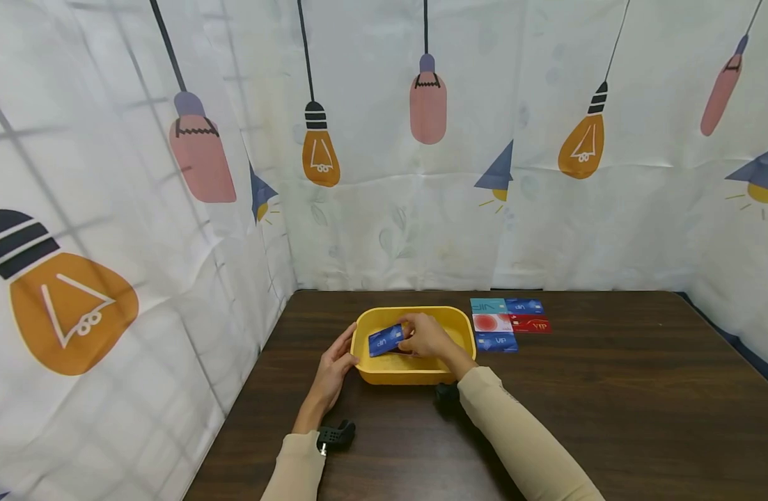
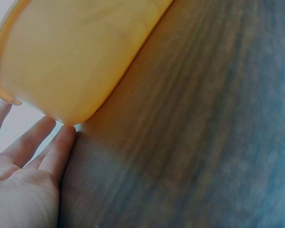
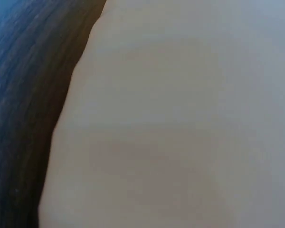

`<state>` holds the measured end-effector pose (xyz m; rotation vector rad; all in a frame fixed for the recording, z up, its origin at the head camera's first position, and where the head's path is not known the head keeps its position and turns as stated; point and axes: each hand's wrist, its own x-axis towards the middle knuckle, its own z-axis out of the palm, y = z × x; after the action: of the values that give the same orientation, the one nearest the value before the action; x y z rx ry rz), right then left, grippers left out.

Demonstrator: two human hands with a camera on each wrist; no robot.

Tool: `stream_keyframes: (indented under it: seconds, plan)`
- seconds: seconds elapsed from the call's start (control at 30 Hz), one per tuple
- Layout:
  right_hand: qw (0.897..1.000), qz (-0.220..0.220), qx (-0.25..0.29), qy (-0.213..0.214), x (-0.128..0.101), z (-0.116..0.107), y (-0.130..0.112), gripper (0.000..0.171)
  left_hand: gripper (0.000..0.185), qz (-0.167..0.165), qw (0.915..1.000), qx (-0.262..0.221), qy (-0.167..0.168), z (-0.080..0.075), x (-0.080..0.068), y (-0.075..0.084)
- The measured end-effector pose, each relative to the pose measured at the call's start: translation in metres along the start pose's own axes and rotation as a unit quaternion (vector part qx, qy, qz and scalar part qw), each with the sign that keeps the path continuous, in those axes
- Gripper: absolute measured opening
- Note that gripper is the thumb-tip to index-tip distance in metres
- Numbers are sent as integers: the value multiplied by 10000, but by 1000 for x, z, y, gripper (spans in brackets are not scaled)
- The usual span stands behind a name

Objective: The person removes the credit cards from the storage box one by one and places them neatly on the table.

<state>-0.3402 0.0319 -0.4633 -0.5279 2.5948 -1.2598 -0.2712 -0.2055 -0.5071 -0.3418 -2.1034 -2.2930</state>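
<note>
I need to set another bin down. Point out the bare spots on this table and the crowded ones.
Bare wood lies right of the cards laid in rows, out to the table edge, and along the back by the curtain. It is crowded around the yellow bin: the left hand rests on its left wall, the right hand holds a blue card over it.

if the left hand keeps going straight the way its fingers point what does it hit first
Most likely the yellow tub: the left hand already rests with its straight fingers against the tub's near left corner, so pushing on would probably just shove the tub across the table.
</note>
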Motion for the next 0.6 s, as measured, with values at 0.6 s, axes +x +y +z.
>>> stream_keyframes:
  seconds: [0.6]
  plan:
    - [9986,-376,130,342,-15,-17,-13,52,68,3,9999,-102,-53,-1,1,-1]
